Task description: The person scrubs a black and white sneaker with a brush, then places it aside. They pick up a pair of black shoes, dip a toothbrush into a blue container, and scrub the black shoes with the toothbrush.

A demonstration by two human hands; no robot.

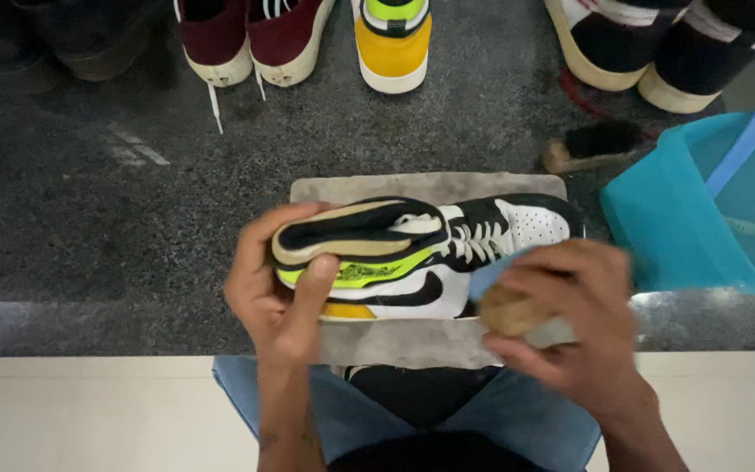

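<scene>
The sneaker [430, 258] lies on its side on a grey mat [430, 188], middle of the frame. Looks light, with a stiff sole but a soft padded collar, so the heel end seems the best place to hold it. That's where the left hand [277, 293] is, wrapped around the collar, thumb on the neon panel. The right hand [570, 319] is closed on a blurry brush [509, 310] by the toe. There's a teal bin [692, 218] on the right and more shoes [391, 44] along the top.
</scene>
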